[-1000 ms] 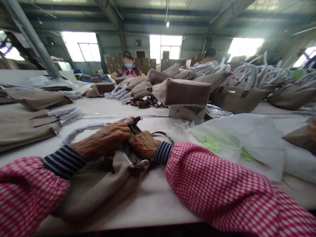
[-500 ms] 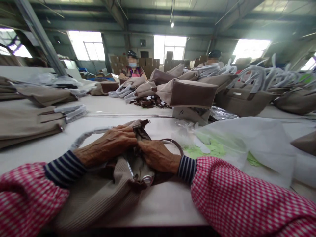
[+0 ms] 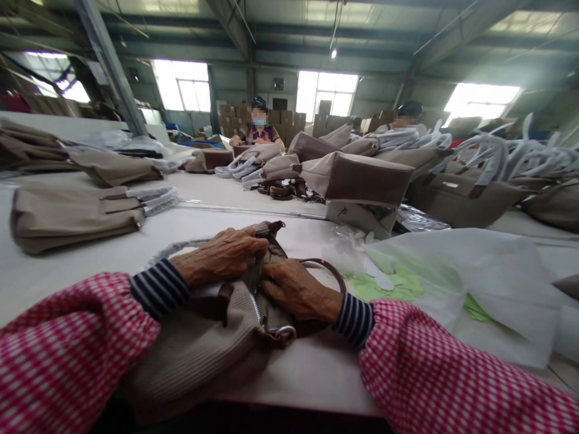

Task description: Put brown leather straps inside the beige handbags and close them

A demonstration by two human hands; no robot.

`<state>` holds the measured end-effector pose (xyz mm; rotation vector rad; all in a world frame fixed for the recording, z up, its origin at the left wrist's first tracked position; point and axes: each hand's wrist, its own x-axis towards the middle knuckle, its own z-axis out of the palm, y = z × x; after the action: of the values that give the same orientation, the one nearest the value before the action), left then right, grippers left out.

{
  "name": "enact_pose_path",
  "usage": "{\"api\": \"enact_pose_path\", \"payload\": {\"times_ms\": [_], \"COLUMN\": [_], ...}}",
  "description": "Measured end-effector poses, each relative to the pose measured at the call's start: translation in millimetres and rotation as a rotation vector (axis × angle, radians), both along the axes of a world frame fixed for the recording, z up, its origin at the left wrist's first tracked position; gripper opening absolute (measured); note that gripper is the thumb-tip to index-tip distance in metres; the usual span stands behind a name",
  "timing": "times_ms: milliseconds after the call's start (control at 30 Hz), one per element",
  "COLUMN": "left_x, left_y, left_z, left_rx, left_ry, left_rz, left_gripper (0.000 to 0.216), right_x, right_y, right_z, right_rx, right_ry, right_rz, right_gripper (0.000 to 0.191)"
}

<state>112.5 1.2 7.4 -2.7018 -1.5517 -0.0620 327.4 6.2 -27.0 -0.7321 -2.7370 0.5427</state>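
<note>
A taupe handbag with brown trim lies on its side at the table's front edge, its zipper undone along the opening. My left hand is closed on the far edge of that opening, fingers curled over the fabric. My right hand is closed too, gripping the bag at the mouth, its fingertips hidden inside the folds. One wrapped handle loops out behind my left wrist. Beyond my right hand a brown strap curves over the tabletop.
Another taupe bag lies at the left. Bags are heaped at the back, one resting on a box. Green paper pieces and a white plastic sheet spread at the right. A masked person sits across the table.
The view has turned a little left, so the scene sits further right. Both hands keep hold of the bag's opening and have shifted only slightly.
</note>
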Motion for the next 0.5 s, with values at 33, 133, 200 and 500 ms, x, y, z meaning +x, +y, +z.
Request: {"api": "enact_pose_path", "payload": {"times_ms": [33,133,200,500], "left_x": [1,9,17,14], "left_y": [4,16,20,-8], "left_z": [2.9,11.8,14.9,-14.9], "left_rx": [-0.014,-0.078,-0.097,0.110], "left_ry": [0.004,0.016,0.038,-0.052], "left_rz": [-0.008,-0.013,0.043,0.120], "left_gripper": [0.018,0.019,0.020,0.022], "right_x": [0,-2,-5,-13], "right_y": [-1,-2,-2,-5], "right_z": [-0.5,-3.5,-5.8,-1.0], "right_rx": [0.018,0.105,0.166,0.314], "right_ry": [-0.017,-0.067,-0.087,-0.240], "right_rz": [-0.010,-0.027,-0.035,-0.006], "right_gripper": [0.015,0.019,0.017,0.021]}}
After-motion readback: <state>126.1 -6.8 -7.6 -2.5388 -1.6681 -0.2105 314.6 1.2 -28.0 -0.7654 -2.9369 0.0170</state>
